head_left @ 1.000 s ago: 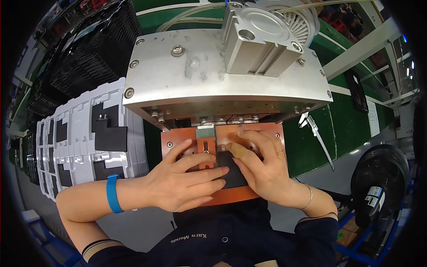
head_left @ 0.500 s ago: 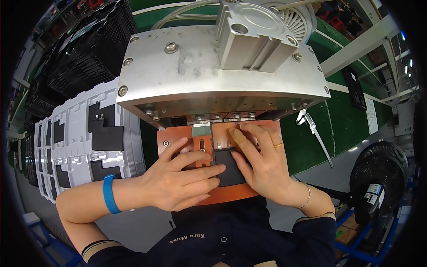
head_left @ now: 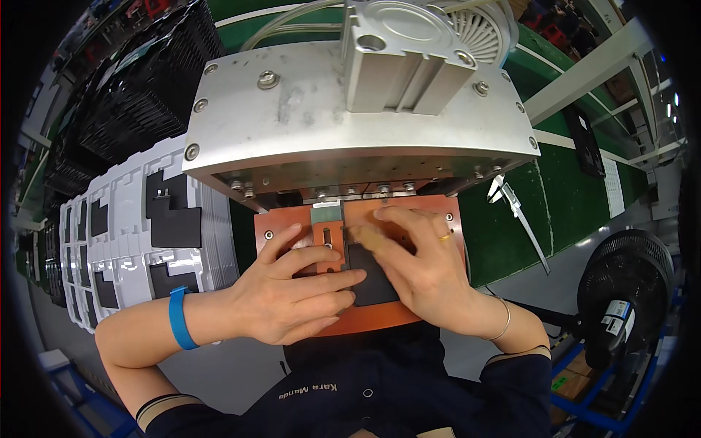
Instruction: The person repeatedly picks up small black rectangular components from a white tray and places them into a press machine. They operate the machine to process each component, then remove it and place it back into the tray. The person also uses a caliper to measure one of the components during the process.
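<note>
From where I sit, the black plate (head_left: 374, 283) is at the middle of the frame, lying flat on an orange base (head_left: 369, 321) under the front edge of a big metal box (head_left: 234, 109). My left hand (head_left: 292, 296) has its fingers spread wide and grips nothing; one fingertip rests over a slotted orange block (head_left: 336, 232), and another reaches the plate's left side. My right hand (head_left: 427, 270) curls in from the right, partly over the plate, with a tan finger cover (head_left: 374, 239) blurred near the plate's upper edge; I can't tell whether those fingers pinch anything. A green block (head_left: 326, 213) sits just above the slotted one. At the left of the frame I have stacked white trays (head_left: 128, 219) bearing black pieces (head_left: 175, 228), with black crates (head_left: 146, 87) at the upper left. To the right, a caliper (head_left: 524, 223) lies on the green bench (head_left: 496, 255), and a black fan (head_left: 628, 285) stands at the right edge.
</note>
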Available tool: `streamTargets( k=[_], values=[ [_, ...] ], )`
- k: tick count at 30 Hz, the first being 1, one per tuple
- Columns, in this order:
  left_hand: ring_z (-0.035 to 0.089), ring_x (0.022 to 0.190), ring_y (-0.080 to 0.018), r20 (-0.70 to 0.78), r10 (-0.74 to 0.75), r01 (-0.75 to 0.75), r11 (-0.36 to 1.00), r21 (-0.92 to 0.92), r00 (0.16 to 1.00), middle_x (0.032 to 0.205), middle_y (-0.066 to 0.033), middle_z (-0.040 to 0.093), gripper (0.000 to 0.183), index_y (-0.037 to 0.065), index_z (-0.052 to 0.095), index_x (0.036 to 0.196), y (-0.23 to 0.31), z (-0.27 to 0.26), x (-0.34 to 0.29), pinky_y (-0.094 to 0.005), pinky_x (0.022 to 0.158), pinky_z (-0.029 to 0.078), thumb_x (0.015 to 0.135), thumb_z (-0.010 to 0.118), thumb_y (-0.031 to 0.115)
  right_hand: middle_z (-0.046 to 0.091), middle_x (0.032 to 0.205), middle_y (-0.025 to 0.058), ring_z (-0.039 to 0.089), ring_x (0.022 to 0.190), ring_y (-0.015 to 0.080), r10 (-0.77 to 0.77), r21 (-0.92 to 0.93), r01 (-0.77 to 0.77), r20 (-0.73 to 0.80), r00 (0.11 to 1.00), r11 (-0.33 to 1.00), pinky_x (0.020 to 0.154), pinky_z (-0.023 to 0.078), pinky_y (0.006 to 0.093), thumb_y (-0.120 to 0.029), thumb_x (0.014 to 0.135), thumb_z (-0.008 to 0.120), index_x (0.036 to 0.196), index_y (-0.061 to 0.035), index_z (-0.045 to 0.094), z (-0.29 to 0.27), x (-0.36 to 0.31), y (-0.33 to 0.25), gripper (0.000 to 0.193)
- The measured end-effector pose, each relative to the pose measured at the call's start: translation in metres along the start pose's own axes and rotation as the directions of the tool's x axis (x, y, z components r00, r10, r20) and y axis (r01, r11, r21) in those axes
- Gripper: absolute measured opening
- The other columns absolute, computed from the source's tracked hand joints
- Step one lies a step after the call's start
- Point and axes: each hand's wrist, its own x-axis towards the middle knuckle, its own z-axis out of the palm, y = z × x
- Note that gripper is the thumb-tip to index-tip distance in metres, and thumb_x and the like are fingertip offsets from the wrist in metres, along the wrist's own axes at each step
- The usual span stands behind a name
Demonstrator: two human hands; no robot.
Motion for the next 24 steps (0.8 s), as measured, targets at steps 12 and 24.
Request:
streamTargets(
  k=[12, 24],
  values=[
    [0.043, 0.125, -0.0303, 0.036, -0.111, 0.111, 0.994, 0.020, 0.993, 0.138, -0.0066, 0.051, 0.045, 0.018, 0.063, 0.118, 0.004, -0.009, 0.007, -0.0573, 0.111, 0.019, 0.082, 0.062, 0.044, 0.061, 0.116, 0.0088, 0.056, 0.103, 0.0267, 0.012, 0.101, -0.018, 0.060, 0.998, 0.995, 0.086, 0.047, 0.0357, -0.022, 0.072, 0.078, 0.099, -0.0063, 0.067, -0.021, -0.020, 0.010, 0.033],
    [0.038, 0.127, -0.0356, 0.113, -0.187, 0.186, 0.982, 0.022, 0.976, 0.141, -0.0093, 0.048, 0.063, 0.018, 0.059, 0.130, 0.005, -0.009, 0.012, -0.0588, 0.111, 0.017, 0.082, 0.060, 0.058, 0.064, 0.109, 0.0092, 0.058, 0.098, 0.0267, -0.021, 0.134, 0.021, 0.000, 1.000, 0.991, 0.084, 0.049, 0.0349, -0.018, 0.069, 0.080, 0.091, -0.0051, 0.067, -0.017, 0.003, 0.024, 0.029]
  ],
)
